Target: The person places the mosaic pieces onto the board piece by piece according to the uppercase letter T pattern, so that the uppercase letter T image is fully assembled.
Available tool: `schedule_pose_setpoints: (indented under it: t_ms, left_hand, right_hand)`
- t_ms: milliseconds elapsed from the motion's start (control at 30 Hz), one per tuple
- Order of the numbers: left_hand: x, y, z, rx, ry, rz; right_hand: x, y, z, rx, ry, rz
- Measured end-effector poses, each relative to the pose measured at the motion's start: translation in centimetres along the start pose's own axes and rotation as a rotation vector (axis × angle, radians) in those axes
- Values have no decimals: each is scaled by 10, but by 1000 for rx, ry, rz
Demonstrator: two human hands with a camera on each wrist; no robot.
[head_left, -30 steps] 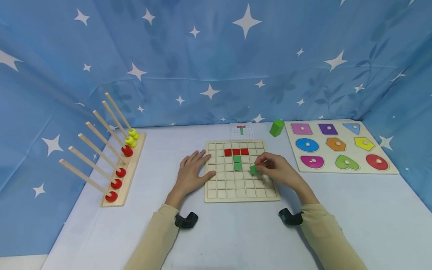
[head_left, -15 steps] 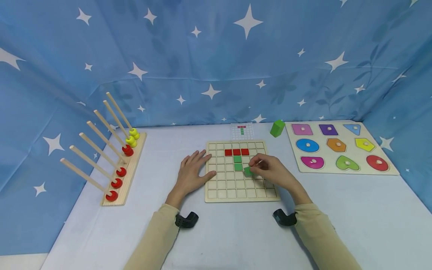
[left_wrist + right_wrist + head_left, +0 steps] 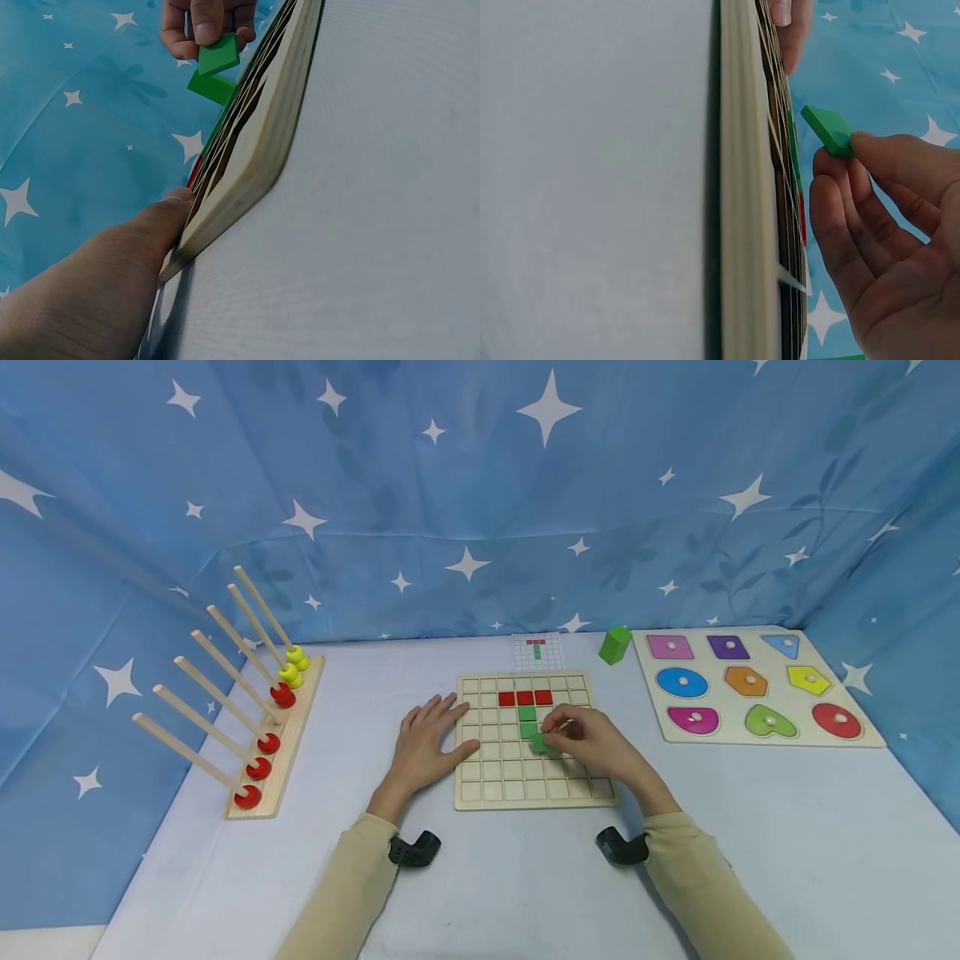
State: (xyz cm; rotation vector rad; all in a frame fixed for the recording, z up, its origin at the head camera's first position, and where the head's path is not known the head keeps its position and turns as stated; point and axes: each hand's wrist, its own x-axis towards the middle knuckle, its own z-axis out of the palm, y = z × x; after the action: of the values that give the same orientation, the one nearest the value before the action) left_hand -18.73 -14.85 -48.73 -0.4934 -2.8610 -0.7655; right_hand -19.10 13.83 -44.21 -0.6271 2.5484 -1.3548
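Note:
My right hand [image 3: 588, 742] pinches a green square tile [image 3: 828, 129] between thumb and fingers. It holds the tile just above the wooden grid board [image 3: 491, 792], below a column of two green tiles [image 3: 527, 713]. Above that column, three red tiles [image 3: 525, 697] form a row in the board's cells. My left hand [image 3: 427, 743] lies flat with fingers spread, its thumb and fingertips on the board's left edge. In the left wrist view, the left thumb [image 3: 146, 236] rests along the board's edge, and the held tile appears tilted.
Behind the board lies a small pattern card [image 3: 537, 652] with a red and green T. A stack of green tiles [image 3: 616, 645] stands beside it. At right is a shape puzzle board [image 3: 757, 687]; at left, a peg rack [image 3: 288, 752] with red and yellow beads.
My right hand has moved left over the board with the green tile, from the right-hand cells to just below the green column. The left hand has stayed in place.

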Motion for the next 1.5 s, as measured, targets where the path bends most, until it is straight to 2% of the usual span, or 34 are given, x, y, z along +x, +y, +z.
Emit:
schedule_pose_setpoints:
  t_ms: [433,1100,1333,1500]
  left_hand:
    - [0,0,1,15,-8,-2]
    - [0,2,-3,22,-16,-2]
    - [0,2,-2,24,-21,-4]
    - [0,2,-2,23,-16,-1]
  right_hand:
    - [0,-2,7,42,-23,-19]
    - [1,-4,14,-89,-13,13]
    - [0,-1,14,-161,-14,-2]
    - [0,0,14,-175,-19,-18]
